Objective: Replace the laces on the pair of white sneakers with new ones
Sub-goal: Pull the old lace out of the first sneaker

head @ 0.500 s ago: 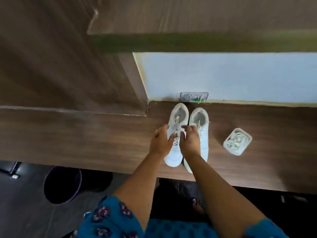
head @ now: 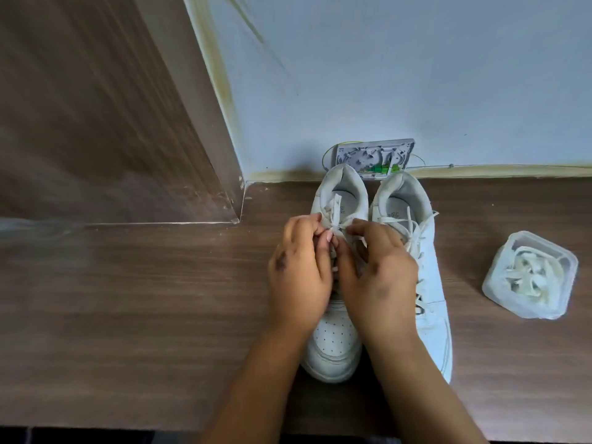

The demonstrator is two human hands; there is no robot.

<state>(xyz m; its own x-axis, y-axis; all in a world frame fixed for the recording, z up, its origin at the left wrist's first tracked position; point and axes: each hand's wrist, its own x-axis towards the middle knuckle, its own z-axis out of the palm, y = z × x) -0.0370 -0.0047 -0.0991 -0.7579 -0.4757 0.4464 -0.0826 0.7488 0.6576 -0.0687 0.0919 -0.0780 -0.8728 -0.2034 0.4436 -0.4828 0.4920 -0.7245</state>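
Two white sneakers stand side by side on the wooden desk (head: 128,299), toes toward me. On the left sneaker (head: 334,344), my left hand (head: 298,270) and my right hand (head: 378,270) both pinch the white lace (head: 333,216) at its knot near the top eyelets. The right sneaker (head: 429,302) stands untouched, its lace tied with loose ends spread out. A clear plastic tub (head: 528,277) holding coiled white laces sits to the right of the shoes.
A pale blue wall (head: 400,75) rises just behind the sneakers' heels. A small grey wall box (head: 373,157) with green parts and thin wires sits at the wall's base. A wooden panel (head: 96,107) stands at the left. The desk's front edge runs along the bottom.
The view has come much closer to the shoes. Both hands have shifted up onto the left sneaker's lace knot and now pinch it.
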